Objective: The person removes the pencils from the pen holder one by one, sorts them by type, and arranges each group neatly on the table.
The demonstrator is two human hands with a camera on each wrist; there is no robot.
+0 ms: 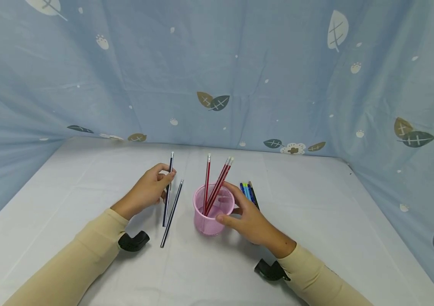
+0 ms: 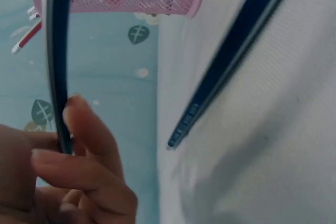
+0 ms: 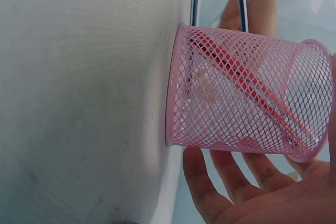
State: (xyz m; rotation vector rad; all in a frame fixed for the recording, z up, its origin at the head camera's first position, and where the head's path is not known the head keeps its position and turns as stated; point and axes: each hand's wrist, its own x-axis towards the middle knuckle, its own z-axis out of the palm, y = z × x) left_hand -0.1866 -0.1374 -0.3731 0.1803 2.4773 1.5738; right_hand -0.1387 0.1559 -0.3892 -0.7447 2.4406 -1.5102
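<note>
My left hand [image 1: 148,189] pinches a dark blue pencil [image 1: 166,204] between thumb and fingers, its silver eraser end pointing away from me. Beside it, a second dark blue pencil [image 1: 171,222] lies slanted on the table; the left wrist view shows this pencil [image 2: 231,56] apart from the fingers. A pink mesh pencil cup [image 1: 209,227] stands upright in the middle, and several red pencils [image 1: 207,174] lean inside it. My right hand [image 1: 253,221] holds the cup from the right, thumb near its rim. In the right wrist view, fingers [image 3: 231,177] lie along the mesh side.
Several blue and black pens or pencils [image 1: 250,193] lie right of the cup, partly hidden by the right hand. A white cloth covers the table [image 1: 308,204]. Behind it hangs a blue leaf-patterned curtain [image 1: 163,63]. Black wrist mounts [image 1: 133,241] sit under both forearms.
</note>
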